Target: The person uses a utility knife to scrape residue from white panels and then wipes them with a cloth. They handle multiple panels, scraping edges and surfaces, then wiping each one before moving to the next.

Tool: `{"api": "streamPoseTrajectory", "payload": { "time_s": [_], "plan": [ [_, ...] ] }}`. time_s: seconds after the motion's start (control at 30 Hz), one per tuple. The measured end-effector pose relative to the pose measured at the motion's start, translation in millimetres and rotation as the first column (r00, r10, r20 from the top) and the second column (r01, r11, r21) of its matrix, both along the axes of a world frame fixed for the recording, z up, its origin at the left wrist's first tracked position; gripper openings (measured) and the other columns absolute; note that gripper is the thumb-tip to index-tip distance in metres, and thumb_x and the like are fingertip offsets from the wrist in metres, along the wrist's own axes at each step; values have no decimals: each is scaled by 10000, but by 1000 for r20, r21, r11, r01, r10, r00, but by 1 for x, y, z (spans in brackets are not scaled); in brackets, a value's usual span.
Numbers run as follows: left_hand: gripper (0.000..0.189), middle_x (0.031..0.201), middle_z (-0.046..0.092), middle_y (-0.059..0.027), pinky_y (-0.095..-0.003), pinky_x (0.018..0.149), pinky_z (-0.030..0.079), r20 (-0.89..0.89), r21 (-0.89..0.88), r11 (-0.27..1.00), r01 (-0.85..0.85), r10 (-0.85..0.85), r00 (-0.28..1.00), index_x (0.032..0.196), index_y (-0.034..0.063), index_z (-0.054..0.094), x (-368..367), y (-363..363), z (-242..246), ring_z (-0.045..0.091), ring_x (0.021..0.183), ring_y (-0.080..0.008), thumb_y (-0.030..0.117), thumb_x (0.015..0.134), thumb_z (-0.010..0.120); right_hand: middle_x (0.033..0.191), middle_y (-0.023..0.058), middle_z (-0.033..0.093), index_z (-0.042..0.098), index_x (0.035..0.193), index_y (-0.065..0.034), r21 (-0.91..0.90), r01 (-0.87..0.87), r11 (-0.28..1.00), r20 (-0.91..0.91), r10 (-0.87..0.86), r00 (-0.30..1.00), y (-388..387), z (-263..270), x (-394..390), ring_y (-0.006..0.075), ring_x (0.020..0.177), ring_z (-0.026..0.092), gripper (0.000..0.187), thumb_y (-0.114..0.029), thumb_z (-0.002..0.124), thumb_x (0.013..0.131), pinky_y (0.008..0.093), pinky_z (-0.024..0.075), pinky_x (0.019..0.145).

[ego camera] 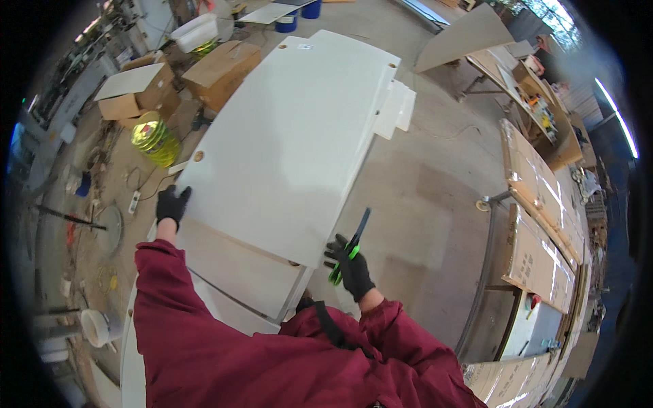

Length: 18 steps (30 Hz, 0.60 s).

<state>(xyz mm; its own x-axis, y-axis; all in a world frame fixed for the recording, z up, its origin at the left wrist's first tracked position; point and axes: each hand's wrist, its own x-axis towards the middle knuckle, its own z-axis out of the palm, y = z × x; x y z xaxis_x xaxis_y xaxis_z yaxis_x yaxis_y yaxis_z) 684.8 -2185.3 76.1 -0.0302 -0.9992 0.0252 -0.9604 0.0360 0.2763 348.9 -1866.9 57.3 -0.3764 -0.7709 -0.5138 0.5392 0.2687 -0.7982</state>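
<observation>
A large white panel (285, 143) with round holes near its edges lies in front of me, on top of a stack of similar panels. My left hand (172, 205), in a black glove, is at the panel's near left corner with its fingers spread; whether it presses on the edge is hard to tell. Below that corner shows a lower panel (245, 260). In its black glove, my right hand (353, 268) holds scissors (361, 229) with green handles and dark blades, pointing away from me. It is just beside the panel's near right corner, over the floor.
Left of the stack stand cardboard boxes (222, 71), a shiny yellow-green bucket (155, 140) and a power strip (134, 202) with its cord on the floor. On the right, wrapped cardboard packages (541, 255) rest by a metal-framed rack (482, 285). A cluttered workbench (515, 94) stands farther off.
</observation>
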Motion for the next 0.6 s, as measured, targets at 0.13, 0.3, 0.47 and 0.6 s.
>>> {"api": "streamPoseTrajectory", "payload": {
  "time_s": [0.13,0.3,0.47,0.6],
  "plan": [
    [625,1085,534,-264,-442,866,424,58,20,999,26,-27,998,1100,7,555,-9,42,6,518,1018,-389,527,755,579,744,-21,559,616,919,-71,131,-2,991,-292,40,956,-33,10,-20,87,642,496,248,-310,609,852,259,416,578],
    [417,661,595,-174,-396,625,457,-133,116,975,188,-172,976,702,12,566,-12,114,24,590,656,-329,418,783,612,765,-41,563,627,881,-65,236,-16,972,-298,88,950,12,25,-76,66,654,479,200,-253,652,819,247,408,587],
    [412,629,583,-144,-376,608,460,-434,382,784,490,-316,844,705,21,571,-30,195,43,590,622,-282,418,815,587,729,-43,552,628,836,-97,375,-41,926,-376,192,906,98,24,-144,70,637,479,126,-221,646,824,248,392,573],
    [443,637,587,-160,-393,626,460,-477,432,653,623,-421,772,710,23,588,-83,236,46,590,644,-310,450,821,556,662,-46,522,607,781,-108,453,7,892,-478,236,846,116,30,-214,84,584,457,145,-238,669,801,260,370,532]
  ]
}}
